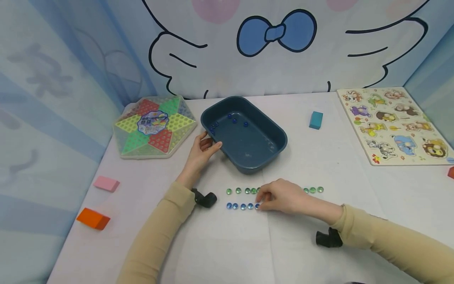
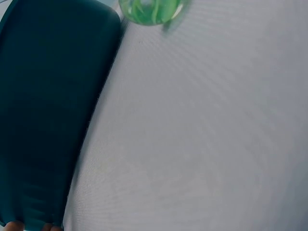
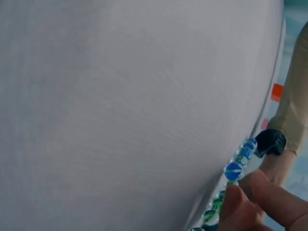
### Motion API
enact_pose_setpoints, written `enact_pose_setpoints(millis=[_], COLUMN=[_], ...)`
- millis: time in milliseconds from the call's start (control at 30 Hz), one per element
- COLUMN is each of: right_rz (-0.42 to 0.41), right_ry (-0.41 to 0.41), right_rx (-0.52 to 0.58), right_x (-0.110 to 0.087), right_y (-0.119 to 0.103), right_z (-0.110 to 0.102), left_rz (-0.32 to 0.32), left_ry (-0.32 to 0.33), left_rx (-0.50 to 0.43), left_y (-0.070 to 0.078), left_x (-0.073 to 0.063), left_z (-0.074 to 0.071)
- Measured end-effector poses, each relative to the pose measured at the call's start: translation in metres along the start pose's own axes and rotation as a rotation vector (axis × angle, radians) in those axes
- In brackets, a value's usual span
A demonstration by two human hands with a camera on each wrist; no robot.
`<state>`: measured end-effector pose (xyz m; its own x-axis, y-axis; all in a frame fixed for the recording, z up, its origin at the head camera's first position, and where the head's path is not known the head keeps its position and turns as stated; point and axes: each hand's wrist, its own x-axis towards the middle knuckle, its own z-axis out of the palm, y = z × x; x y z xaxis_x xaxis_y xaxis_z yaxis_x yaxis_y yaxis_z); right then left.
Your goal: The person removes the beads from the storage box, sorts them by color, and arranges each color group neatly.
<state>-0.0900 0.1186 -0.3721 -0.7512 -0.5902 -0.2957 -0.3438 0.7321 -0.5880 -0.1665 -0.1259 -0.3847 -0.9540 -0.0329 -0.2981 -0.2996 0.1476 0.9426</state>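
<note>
My left hand [image 1: 198,157] holds the near left rim of a dark blue-green basin [image 1: 244,148], thumb at the rim and fingers against its side. Inside the basin lie several dark blue marbles [image 1: 234,121]. My right hand [image 1: 283,196] pinches a blue marble [image 1: 257,206] between thumb and finger at the right end of a row of blue marbles [image 1: 242,206]. Just behind runs a row of green marbles [image 1: 238,190], its middle covered by that hand. In the right wrist view, the fingertips [image 3: 234,196] are close by a blue marble [image 3: 234,171].
A hexagonal checkers box [image 1: 131,148] stands left of the basin. Pink [image 1: 106,184] and orange [image 1: 93,219] blocks lie at the left, a teal block [image 1: 316,120] at the back right. An animal puzzle board [image 1: 386,130] lies at the far right, with a red block [image 1: 451,172] nearby.
</note>
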Motion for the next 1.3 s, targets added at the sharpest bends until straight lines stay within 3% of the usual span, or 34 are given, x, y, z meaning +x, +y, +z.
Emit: enact_pose_setpoints(millis=[167,300,400,567,800,1067,1167,1300], right_rz=[-0.045,-0.085,-0.112,-0.088,-0.003,0.142,0.181,0.245], right_ry=[-0.116,-0.232,-0.252,-0.154,-0.024,0.023,0.066,0.073], right_rx=[-0.01,0.074,0.159,0.238,0.339,0.515,0.596,0.593], right_x=[-0.003,0.0,0.01,0.041,0.108,0.179,0.197,0.214], right_y=[-0.008,-0.022,-0.032,-0.044,-0.044,-0.034,-0.029,-0.021], right_z=[-0.019,-0.043,-0.065,-0.1,-0.129,-0.129,-0.122,-0.109], left_rz=[0.005,0.021,0.032,0.029,0.018,0.032,0.045,0.056], left_ry=[0.003,0.007,0.013,0.022,0.025,0.019,0.025,0.036], left_rx=[-0.011,0.002,0.015,0.022,0.019,-0.001,-0.001,0.008], left_y=[-0.016,-0.019,-0.018,-0.019,-0.02,-0.018,-0.019,-0.023], left_x=[0.014,0.016,0.016,0.017,0.016,0.014,0.014,0.016], left_z=[-0.002,-0.001,-0.002,-0.002,0.0,0.0,0.0,0.0])
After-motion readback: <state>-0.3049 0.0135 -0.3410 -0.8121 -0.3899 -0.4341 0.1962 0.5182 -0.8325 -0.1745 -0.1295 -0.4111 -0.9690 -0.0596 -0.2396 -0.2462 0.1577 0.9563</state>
